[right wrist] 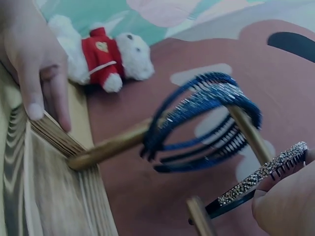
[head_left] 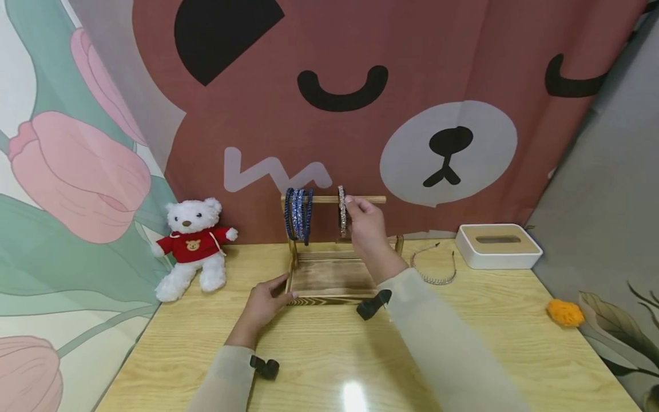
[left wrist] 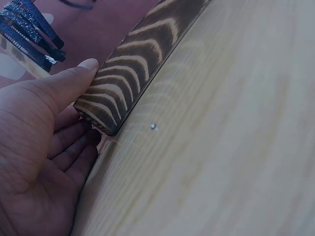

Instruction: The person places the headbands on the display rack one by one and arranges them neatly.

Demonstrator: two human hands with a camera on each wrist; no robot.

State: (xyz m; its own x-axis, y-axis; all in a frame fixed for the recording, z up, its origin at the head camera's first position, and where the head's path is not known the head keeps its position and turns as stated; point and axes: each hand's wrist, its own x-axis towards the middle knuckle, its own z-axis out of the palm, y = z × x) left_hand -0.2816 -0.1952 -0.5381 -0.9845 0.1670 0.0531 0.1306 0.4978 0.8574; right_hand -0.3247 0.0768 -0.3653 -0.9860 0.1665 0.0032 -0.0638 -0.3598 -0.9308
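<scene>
My right hand [head_left: 368, 229] pinches a rhinestone-covered headband [head_left: 342, 214] by its edge, and the band hangs at the upper wooden rod [head_left: 374, 199] of a display stand [head_left: 329, 274]. In the right wrist view its sparkling stones [right wrist: 261, 174] and dark inner teeth show beside the thumb. Several blue headbands [head_left: 297, 214], some glittery, hang together toward the rod's left end. Low at the stand's front left corner, my left hand [head_left: 262, 306] grips the wooden base. The left wrist view shows its thumb on the striped front edge [left wrist: 125, 69] and the fingers curled behind the corner.
Right of the stand, a silvery headband [head_left: 437, 280] lies on the table [head_left: 319, 355]. Behind it stands a white tissue box [head_left: 499, 257] with a wood-look top. An orange fluffy ball [head_left: 565, 313] is near the right edge. A white teddy bear [head_left: 193, 249] sits at left.
</scene>
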